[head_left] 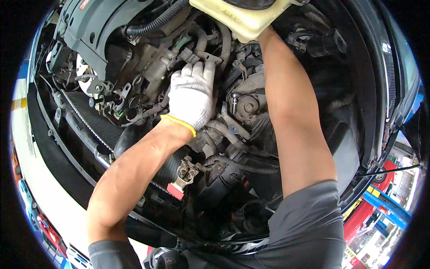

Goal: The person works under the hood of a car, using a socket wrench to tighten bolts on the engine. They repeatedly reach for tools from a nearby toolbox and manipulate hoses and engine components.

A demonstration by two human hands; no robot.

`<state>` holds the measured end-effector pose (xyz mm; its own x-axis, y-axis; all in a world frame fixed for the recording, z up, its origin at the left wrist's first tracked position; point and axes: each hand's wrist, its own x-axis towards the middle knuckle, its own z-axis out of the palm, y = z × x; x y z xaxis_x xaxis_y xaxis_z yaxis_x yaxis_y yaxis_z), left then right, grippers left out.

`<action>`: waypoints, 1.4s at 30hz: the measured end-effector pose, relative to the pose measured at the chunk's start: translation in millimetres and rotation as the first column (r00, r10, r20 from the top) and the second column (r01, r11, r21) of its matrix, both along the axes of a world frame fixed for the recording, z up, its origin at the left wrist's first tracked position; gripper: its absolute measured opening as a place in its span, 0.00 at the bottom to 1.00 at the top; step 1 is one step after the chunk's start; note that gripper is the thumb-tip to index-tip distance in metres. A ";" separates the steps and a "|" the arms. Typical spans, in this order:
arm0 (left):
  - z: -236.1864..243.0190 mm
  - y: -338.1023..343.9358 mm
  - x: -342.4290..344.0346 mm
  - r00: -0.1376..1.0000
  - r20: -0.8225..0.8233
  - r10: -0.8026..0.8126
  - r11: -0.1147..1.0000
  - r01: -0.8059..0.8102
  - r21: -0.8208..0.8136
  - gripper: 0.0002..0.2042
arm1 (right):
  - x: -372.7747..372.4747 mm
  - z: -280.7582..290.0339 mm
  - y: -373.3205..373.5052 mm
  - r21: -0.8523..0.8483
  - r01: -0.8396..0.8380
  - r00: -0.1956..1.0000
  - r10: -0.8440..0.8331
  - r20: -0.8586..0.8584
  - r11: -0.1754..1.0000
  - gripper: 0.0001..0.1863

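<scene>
My left hand (190, 96), in a white knit glove with a yellow cuff, has its fingers curled over the engine parts near a metal bracket and hose (201, 45); what they grip is hidden. My right forearm (291, 112) reaches beneath a cream plastic reservoir (242, 22), which hides that hand. Between my arms a metal socket tool (234, 103) lies by a round housing (249, 106). A battery terminal (186, 172) with a red cover is below my left hand.
A grey engine cover (83, 24) fills the upper left, beside the radiator (103, 130) and a corrugated hose (152, 27). The car's front edge (49, 170) curves along the left. A blue lift (385, 208) and red car (358, 224) show at the lower right.
</scene>
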<state>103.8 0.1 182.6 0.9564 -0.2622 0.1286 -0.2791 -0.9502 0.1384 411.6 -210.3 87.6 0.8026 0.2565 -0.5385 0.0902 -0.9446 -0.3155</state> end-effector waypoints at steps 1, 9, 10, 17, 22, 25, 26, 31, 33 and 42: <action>4.7 -6.7 4.4 0.999 -0.047 0.013 0.999 -0.011 0.038 0.32 | 11.1 -9.7 -9.9 -0.074 -0.014 1.000 0.015 0.015 0.997 0.34; -18.8 21.7 -23.1 0.992 -0.129 -0.002 0.999 -0.002 -0.032 0.21 | 7.0 -14.9 8.3 -0.092 0.016 0.998 -0.011 0.057 0.996 0.33; -19.3 21.5 -27.9 0.994 -0.110 -0.013 0.999 0.009 -0.033 0.19 | 3.1 -9.5 -1.8 -0.030 0.069 0.993 -0.066 0.095 0.997 0.35; -17.3 7.3 -44.5 0.993 -0.100 0.059 0.998 -0.061 -0.022 0.26 | -2.2 0.9 -1.8 -0.033 -0.009 0.992 0.013 0.123 0.999 0.32; -9.1 8.8 -44.3 0.959 -0.272 0.076 0.981 -0.121 -0.154 0.37 | 9.0 -20.4 9.4 -0.108 -0.069 0.988 0.083 0.130 0.992 0.31; -14.5 16.2 -49.9 0.977 -0.202 0.068 0.966 -0.115 -0.231 0.35 | 4.0 -23.6 11.9 -0.086 -0.071 0.989 0.081 0.125 0.994 0.31; -17.9 17.7 -43.9 0.987 -0.160 0.024 0.955 -0.070 -0.289 0.32 | 7.2 -21.3 10.3 -0.075 -0.071 0.989 0.080 0.126 0.995 0.31; -16.1 19.7 -23.9 0.980 -0.170 0.101 0.914 -0.159 -0.373 0.22 | 15.2 -41.2 3.7 -0.123 -0.116 0.978 0.135 0.159 0.986 0.30; -16.9 25.8 -6.7 0.974 -0.202 0.099 0.885 -0.179 -0.430 0.18 | 18.3 -45.6 -1.4 -0.144 -0.124 0.972 0.149 0.180 0.982 0.30; -12.9 38.0 71.5 0.914 -0.199 -0.354 0.929 0.369 0.041 0.16 | 14.0 -55.2 -13.2 -0.157 -0.155 0.962 0.185 0.202 0.975 0.29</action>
<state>175.3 38.1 169.7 0.7993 -0.5962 -0.0756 -0.5817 -0.7991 0.1518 425.5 -223.5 32.4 0.8542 0.3344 -0.3982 0.3043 -0.9424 -0.1388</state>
